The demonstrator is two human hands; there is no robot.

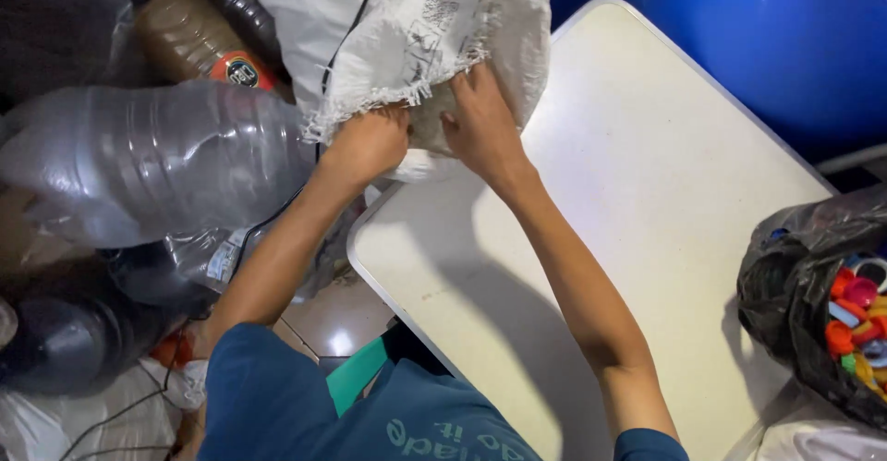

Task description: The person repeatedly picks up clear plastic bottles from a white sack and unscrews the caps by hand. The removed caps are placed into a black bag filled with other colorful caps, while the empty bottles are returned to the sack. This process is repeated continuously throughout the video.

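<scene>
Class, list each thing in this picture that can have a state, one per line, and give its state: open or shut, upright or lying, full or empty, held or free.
White woven sack: mouth held open, frayed edge gripped.
Left hand: closed on the sack's edge.
Right hand: fingers inside the sack's mouth.
Large clear plastic bottle: lying on its side, empty.
Black plastic bag: open, holding coloured bottle caps.
White table: mostly bare.

White table (pixel 647 202) with woven sack (pixel 416 27), black bag (pixel 795 276).
</scene>
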